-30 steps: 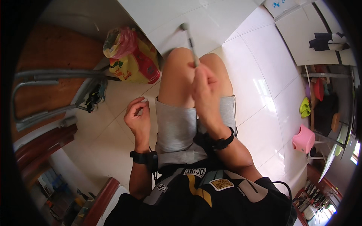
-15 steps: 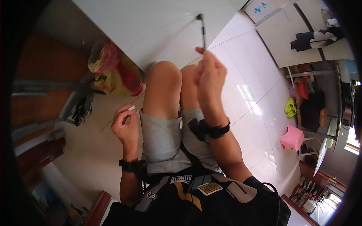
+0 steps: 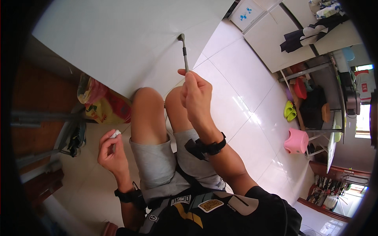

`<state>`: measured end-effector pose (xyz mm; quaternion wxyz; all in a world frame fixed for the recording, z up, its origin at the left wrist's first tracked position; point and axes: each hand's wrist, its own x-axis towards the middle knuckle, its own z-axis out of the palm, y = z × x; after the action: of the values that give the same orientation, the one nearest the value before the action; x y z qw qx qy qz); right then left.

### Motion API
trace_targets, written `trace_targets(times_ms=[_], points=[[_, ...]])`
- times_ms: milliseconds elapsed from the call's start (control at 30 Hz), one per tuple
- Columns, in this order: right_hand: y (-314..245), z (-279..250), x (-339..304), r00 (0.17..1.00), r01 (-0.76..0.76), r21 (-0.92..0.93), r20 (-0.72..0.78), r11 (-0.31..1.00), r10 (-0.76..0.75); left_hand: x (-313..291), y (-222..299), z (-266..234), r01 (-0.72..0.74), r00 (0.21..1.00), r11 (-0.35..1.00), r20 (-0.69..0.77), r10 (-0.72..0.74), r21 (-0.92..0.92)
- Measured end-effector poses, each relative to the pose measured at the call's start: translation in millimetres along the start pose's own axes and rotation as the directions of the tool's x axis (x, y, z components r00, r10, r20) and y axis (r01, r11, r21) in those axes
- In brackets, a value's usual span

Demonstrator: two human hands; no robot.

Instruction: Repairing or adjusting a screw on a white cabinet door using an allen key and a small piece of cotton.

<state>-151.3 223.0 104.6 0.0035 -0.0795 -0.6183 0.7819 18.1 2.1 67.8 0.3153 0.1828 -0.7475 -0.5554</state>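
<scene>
My right hand (image 3: 197,96) is closed round the lower end of a slim grey tool (image 3: 185,57). This tool has a dark ribbed band and a small angled dark head. Its head lies against or just in front of a large white panel (image 3: 130,43); I cannot tell whether they touch. Between the thumb and fingers of my left hand (image 3: 112,153) is a small white wad (image 3: 115,133), which looks like crumpled tissue. That hand is beside my left knee, apart from the panel. Both wrists wear black bands.
Yellow and red plastic bags (image 3: 104,106) stand under the panel's left edge, with dark shoes (image 3: 76,139) by a metal frame. On the right are a pink stool (image 3: 296,141), lime green clogs (image 3: 290,111) and a metal rack (image 3: 311,70). Pale tiles (image 3: 232,82) cover the floor.
The view has shifted, so the panel and bags show lower and farther left. My right hand still grips the tool near the panel. The white wad stays in my left hand.
</scene>
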Motion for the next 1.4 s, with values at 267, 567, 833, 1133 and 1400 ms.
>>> trace_targets(times_ms=[267, 567, 833, 1133, 1400], points=[[-38, -19, 52, 0.993, 0.029, 0.078, -0.114, 0.997, -0.02, 3, 17, 0, -0.036, 0.999, 0.999, 0.009, 0.036, -0.033], [-44, -45, 96, 0.987, 0.044, 0.136, -0.16, 0.99, -0.022, 4, 15, 9, -0.057, 0.997, 0.997, 0.053, 0.06, -0.049], [-53, -59, 107, 0.986, 0.015, 0.114, -0.166, 0.993, 0.004, 5, 14, 23, -0.074, 0.997, 0.997, 0.028, 0.075, -0.029], [-37, -34, 23, 0.97, -0.222, 0.029, 0.103, 0.975, 0.218, 39, 25, 60, -0.302, 0.952, 0.937, 0.115, 0.285, 0.178], [-5, -56, -9, 0.984, -0.136, 0.072, -0.106, 0.988, 0.143, 110, 49, 185, -0.859, 0.471, 0.508, 0.476, 0.743, 0.056]])
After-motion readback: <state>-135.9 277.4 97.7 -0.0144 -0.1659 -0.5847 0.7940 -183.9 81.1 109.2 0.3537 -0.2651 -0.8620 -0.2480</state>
